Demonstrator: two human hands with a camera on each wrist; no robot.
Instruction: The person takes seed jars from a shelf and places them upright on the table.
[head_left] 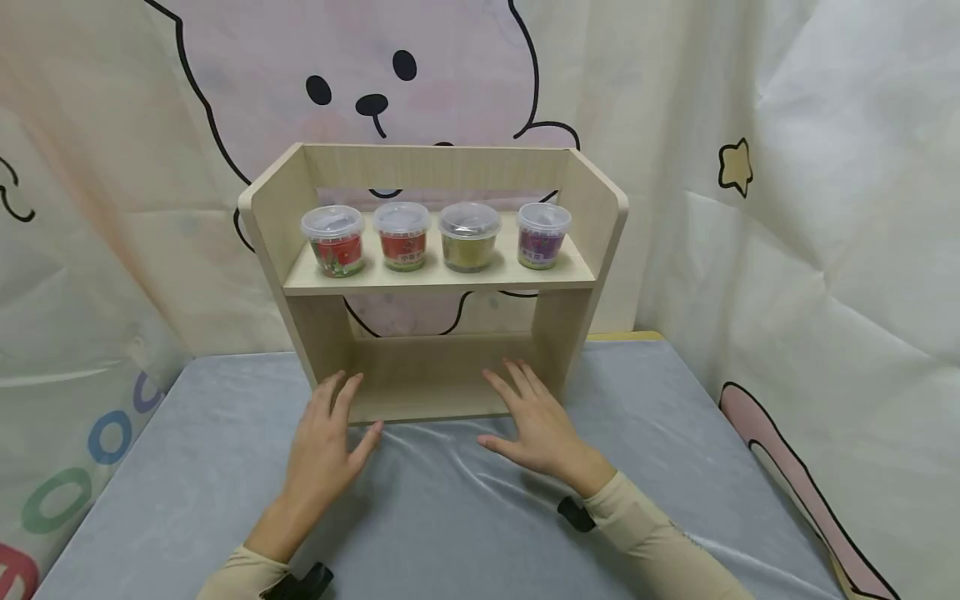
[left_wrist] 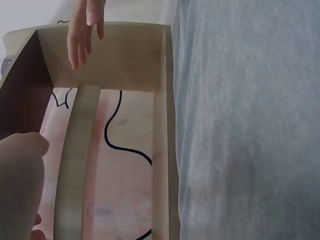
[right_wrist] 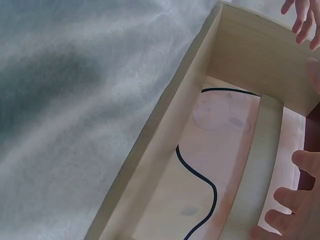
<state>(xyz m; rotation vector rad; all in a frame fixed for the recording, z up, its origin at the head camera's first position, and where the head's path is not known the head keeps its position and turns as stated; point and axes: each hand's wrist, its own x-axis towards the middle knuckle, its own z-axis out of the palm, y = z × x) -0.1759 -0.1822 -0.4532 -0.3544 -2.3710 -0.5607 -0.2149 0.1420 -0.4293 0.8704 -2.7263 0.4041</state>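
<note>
A pale wooden two-tier shelf (head_left: 438, 279) stands on the table. On its upper board are a lidded plastic cup with red contents (head_left: 337, 250) at the left, a second red cup (head_left: 403, 246), a yellowish-green cup (head_left: 468, 242) and a purple cup (head_left: 540, 242) at the right. My left hand (head_left: 326, 446) is spread in front of the shelf's lower left, holding nothing. Opposite it, my right hand (head_left: 543, 429) extends with straight fingers before the lower right compartment, also holding nothing. Whether any fingertip touches the wood, I cannot tell.
A blue-grey cloth (head_left: 450, 517) covers the table. Behind the shelf hangs a curtain (head_left: 645, 100) with a cartoon animal print, and similar printed sheets close off both sides. Dark straps with small devices (head_left: 576, 514) sit at both wrists.
</note>
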